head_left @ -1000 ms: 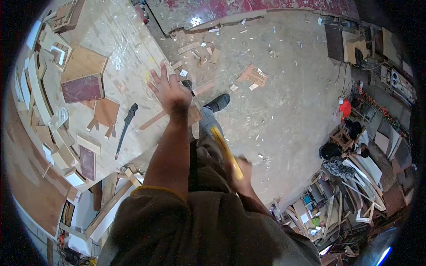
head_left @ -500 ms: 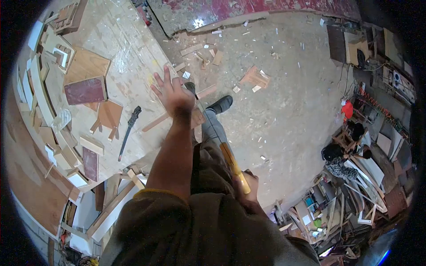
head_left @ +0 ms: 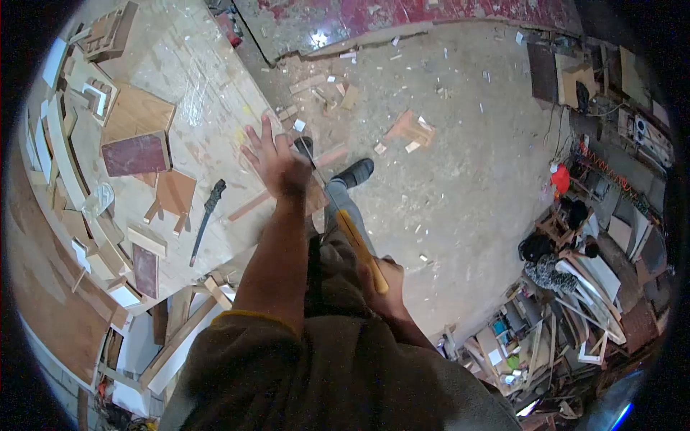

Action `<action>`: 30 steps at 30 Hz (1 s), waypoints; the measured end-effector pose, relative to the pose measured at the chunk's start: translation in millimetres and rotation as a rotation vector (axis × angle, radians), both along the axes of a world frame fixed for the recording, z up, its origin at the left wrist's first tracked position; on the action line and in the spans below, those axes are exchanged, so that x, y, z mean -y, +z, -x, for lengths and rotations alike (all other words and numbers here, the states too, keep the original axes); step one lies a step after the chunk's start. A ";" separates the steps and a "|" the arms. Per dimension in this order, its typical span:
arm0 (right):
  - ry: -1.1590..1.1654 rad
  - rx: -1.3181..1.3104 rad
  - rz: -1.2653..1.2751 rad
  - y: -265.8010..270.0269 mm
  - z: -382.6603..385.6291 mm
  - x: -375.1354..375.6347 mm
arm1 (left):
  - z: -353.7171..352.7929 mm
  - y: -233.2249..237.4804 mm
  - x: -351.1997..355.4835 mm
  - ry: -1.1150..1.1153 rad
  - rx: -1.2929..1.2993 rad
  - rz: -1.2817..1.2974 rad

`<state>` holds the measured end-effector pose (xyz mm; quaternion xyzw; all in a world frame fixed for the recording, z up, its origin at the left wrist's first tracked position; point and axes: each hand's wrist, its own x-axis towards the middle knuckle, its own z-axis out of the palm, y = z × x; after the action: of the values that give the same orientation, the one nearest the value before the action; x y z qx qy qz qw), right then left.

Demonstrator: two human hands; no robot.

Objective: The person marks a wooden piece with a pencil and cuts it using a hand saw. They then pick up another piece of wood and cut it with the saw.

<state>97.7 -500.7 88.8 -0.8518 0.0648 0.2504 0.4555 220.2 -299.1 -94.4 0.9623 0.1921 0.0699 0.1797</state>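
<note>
My left hand [head_left: 282, 165] rests with fingers spread over a wood piece [head_left: 315, 195] at the edge of the pale workbench [head_left: 215, 154]. Gripped by its yellow handle [head_left: 356, 241], a saw is in my right hand [head_left: 387, 281], near my right thigh. Its thin blade [head_left: 320, 176] runs up past my left wrist, beside the bench edge. How the blade meets the wood is too small to tell. A narrow wooden strip [head_left: 250, 206] lies left of my left forearm. Further left lies a dark-handled tool [head_left: 207, 223].
Wooden boxes [head_left: 136, 154] and offcuts [head_left: 176, 192] lie on the bench's left side. Wood scraps [head_left: 410, 131] are scattered on the floor [head_left: 467, 179], around my shoes [head_left: 356, 173]. Timber and frames [head_left: 589, 280] are piled at the right.
My right hand has moved up and left with the saw, whose handle is closer to the bench. My left hand has shifted slightly, fingers still spread.
</note>
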 end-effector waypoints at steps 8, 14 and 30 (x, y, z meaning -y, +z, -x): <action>0.022 -0.037 0.024 -2.3 17.6 9.1 | 5.1 -0.6 -1.0 -0.017 -0.011 -0.002; 0.127 -0.086 0.131 18.4 21.5 13.0 | 15.5 0.2 -1.1 -0.039 -0.074 0.033; 0.113 -0.088 0.152 46.2 26.6 25.5 | 14.3 -3.5 -1.6 -0.003 -0.073 -0.006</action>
<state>71.1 -526.2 135.1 -0.8744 0.0552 0.3071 0.3716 205.9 -297.5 -97.8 0.9650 0.1968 0.0351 0.1700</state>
